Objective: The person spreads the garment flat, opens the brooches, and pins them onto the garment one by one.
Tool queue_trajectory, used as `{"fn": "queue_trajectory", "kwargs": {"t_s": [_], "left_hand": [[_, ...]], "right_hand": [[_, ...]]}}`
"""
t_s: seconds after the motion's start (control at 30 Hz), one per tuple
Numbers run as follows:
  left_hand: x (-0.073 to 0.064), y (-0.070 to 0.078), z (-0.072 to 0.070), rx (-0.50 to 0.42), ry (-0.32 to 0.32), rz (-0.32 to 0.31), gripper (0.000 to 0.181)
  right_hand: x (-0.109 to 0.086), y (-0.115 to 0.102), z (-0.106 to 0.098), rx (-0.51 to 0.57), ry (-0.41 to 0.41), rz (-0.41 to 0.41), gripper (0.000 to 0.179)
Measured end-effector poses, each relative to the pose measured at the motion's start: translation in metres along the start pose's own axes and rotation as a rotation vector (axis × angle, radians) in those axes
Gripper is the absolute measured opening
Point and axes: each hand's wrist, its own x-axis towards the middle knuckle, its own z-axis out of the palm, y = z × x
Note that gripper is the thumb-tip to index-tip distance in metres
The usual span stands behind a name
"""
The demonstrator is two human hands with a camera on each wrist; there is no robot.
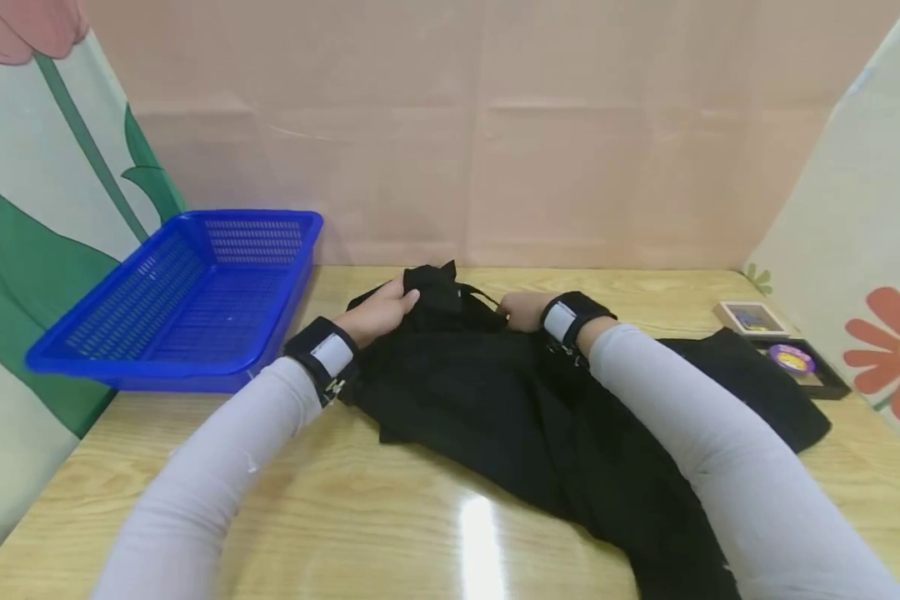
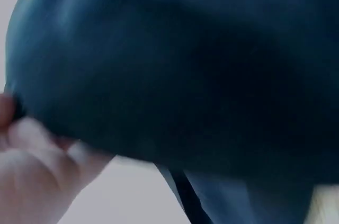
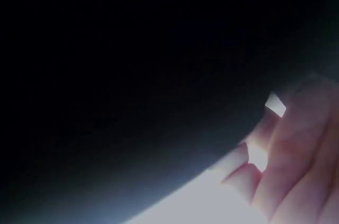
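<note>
A black cloth garment (image 1: 465, 392) lies bunched and spread across the middle of the table, one end trailing toward the front right. At its far left part, my left hand (image 1: 381, 313) pinches the fabric, thumb on top. My right hand (image 1: 523, 311) grips the garment's far edge, where a thin black strip of cloth arches toward the fingers. In the left wrist view dark fabric (image 2: 159, 75) fills most of the picture above the hand. Fabric (image 3: 122, 75) also covers much of the right wrist view, with curled fingers (image 3: 296, 150) at its edge.
A blue plastic basket (image 1: 270, 367) with slotted walls stands at the left of the wooden table (image 1: 330, 500). At the right, a small framed box (image 1: 752, 318) and a dark tray (image 1: 832, 385) holding a purple-and-yellow round item sit beside the garment. Printed sheets line the sides.
</note>
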Motion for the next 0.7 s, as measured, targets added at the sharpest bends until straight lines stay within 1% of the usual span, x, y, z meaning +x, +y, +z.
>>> {"fn": "queue_trajectory", "kwargs": {"t_s": [0.03,0.07,0.13,0.2,0.23,0.27,0.3,0.33,0.4,0.43,0.47,0.5,0.53,0.6,0.67,0.7], "left_hand": [[0.001,0.002,0.002,-0.055,0.033,0.033,0.055],[0.002,0.003,0.003,-0.091,0.075,0.045,0.055],[0.003,0.008,0.004,-0.156,0.143,0.075,0.053],[0.003,0.015,0.003,-0.167,0.188,0.105,0.052],[0.003,0.02,0.001,-0.159,0.204,0.122,0.051],[0.002,0.024,-0.001,-0.148,0.21,0.135,0.048],[0.0,0.029,-0.004,-0.132,0.22,0.143,0.045],[-0.002,0.034,-0.007,-0.108,0.228,0.144,0.042],[-0.007,0.042,-0.014,-0.059,0.212,0.126,0.042],[-0.009,0.045,-0.018,-0.024,0.19,0.105,0.043],[-0.012,0.047,-0.023,0.015,0.153,0.08,0.045],[-0.015,0.049,-0.028,0.075,0.097,0.05,0.051],[-0.018,0.049,-0.033,0.117,0.008,0.011,0.053],[-0.023,0.048,-0.039,0.207,-0.177,-0.054,0.049],[-0.027,0.045,-0.042,0.269,-0.333,-0.092,0.037],[-0.028,0.043,-0.043,0.306,-0.389,-0.107,0.031]], "right_hand": [[-0.005,0.001,-0.002,0.05,-0.023,-0.006,0.02],[-0.011,0.003,-0.004,0.098,-0.035,-0.018,0.024],[-0.025,0.007,-0.01,0.237,-0.039,0.025,0.041],[-0.039,0.012,-0.018,0.409,-0.007,0.093,0.06],[-0.046,0.015,-0.023,0.491,0.03,0.101,0.064],[-0.053,0.019,-0.027,0.558,0.082,0.088,0.065],[-0.059,0.024,-0.032,0.642,0.147,0.077,0.062],[-0.066,0.028,-0.037,0.718,0.212,0.043,0.052],[-0.078,0.036,-0.046,0.84,0.349,-0.059,0.029],[-0.085,0.04,-0.051,0.908,0.414,-0.122,0.02],[-0.093,0.042,-0.056,0.959,0.473,-0.173,0.015],[-0.101,0.045,-0.061,1.017,0.52,-0.218,0.013],[-0.109,0.046,-0.066,1.06,0.554,-0.265,0.014],[-0.124,0.047,-0.076,1.122,0.594,-0.353,0.013],[-0.137,0.044,-0.085,1.118,0.62,-0.398,0.011],[-0.143,0.041,-0.089,1.101,0.632,-0.41,0.009]]}}
